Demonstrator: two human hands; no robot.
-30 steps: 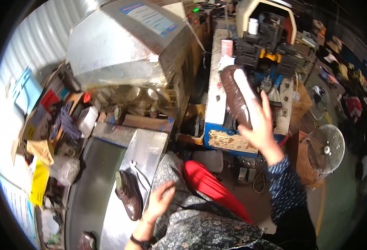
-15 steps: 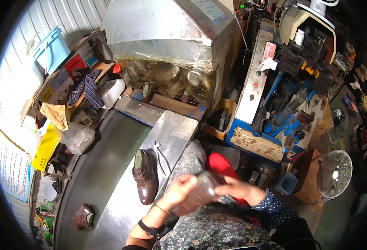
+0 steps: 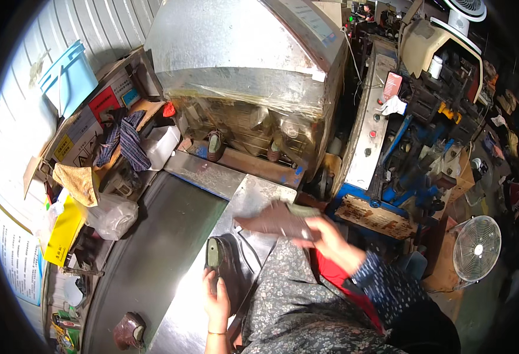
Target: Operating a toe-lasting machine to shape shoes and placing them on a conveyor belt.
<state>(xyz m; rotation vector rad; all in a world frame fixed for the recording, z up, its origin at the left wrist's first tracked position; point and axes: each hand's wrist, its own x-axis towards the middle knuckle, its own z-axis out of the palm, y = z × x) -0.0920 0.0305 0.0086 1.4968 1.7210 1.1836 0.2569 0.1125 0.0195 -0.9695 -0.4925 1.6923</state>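
Observation:
My right hand [image 3: 330, 239] grips a brown leather shoe [image 3: 274, 221] by its heel end, lifted above the metal bench [image 3: 177, 307]. That shoe is blurred by motion; its toe points left and a greenish shoe last shows at its top. Lower down, my left hand [image 3: 215, 301] has its fingers on a second dark brown shoe [image 3: 229, 265] on the bench, with a green last in its opening. The hand covers part of this shoe. Beside it lies a thin grey strap-like piece [image 3: 249, 253].
Another brown shoe [image 3: 128, 330] sits on the dark conveyor belt [image 3: 171, 236] at left. Two shoes [image 3: 214, 146] stand at the mouth of a large metal hood [image 3: 236, 53]. A blue-framed machine [image 3: 383, 194] and a fan [image 3: 478, 248] are at right; cluttered shelves [image 3: 88, 230] line the left.
My left hand has let go of the lifted shoe and moved left to the one on the bench. My right hand has carried its shoe forward, turning it toe-left. The view has shifted slightly.

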